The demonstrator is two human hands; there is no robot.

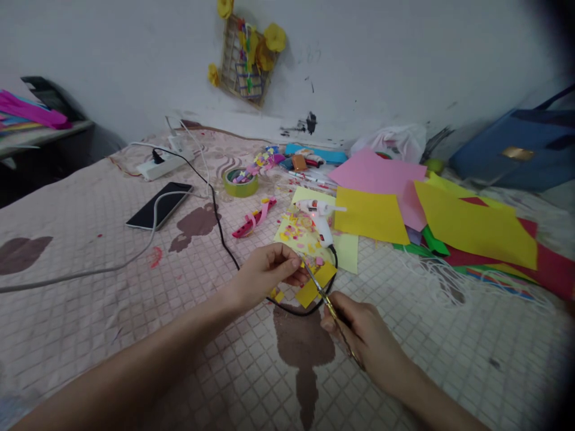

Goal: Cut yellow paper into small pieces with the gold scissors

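My right hand [353,323] is closed round the handles of a pair of scissors [330,306], whose blades point up and left. The blade tips meet a tiny yellow paper piece [302,263], pinched between the fingertips of my left hand [274,269]. Below the blades lies a yellow paper strip [317,284] on the table. Just beyond my hands, a white glue gun [320,218] with a red light rests on a pale yellow sheet [348,251] strewn with small pink and yellow paper bits [296,227].
A black cord [220,221] loops past my hands from the power strip [164,164]. A phone [160,205] lies at left. Nearer the wall are a tape roll [240,185] and a pink decorated piece [254,218]. Coloured sheets [476,221] and white string [442,281] spread at right.
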